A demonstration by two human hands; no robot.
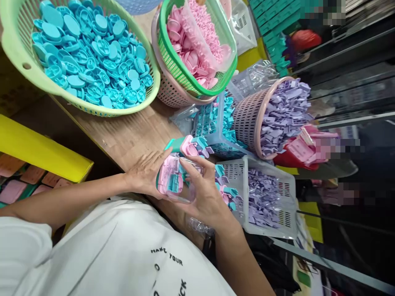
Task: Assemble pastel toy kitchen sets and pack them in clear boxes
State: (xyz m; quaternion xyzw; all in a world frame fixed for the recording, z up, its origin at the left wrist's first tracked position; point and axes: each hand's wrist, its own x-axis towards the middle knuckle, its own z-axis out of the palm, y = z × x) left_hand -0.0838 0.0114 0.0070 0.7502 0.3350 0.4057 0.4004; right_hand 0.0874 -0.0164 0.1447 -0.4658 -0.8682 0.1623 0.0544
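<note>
Between my two hands is a pink and teal plastic toy piece (pixel 167 174) with a clear plastic cover (pixel 187 195) over its face. My left hand (pixel 146 170) grips its left side, thumb and fingers spread along the edge. On the right side, my right hand (pixel 203 187) has its fingers bent over the clear cover. Just beyond lies another teal and pink piece (pixel 187 144) with small blue and purple parts on it. More small teal, pink and purple parts (pixel 226 191) show behind my right hand.
A light green basket (pixel 152 88) of blue oval pieces stands on the wooden table (pixel 132 131). Beyond are a green basket (pixel 168 53) of pink parts, a clear bin (pixel 220 113) of blue parts, a pink basket (pixel 249 117) and a white basket (pixel 245 193) of purple parts.
</note>
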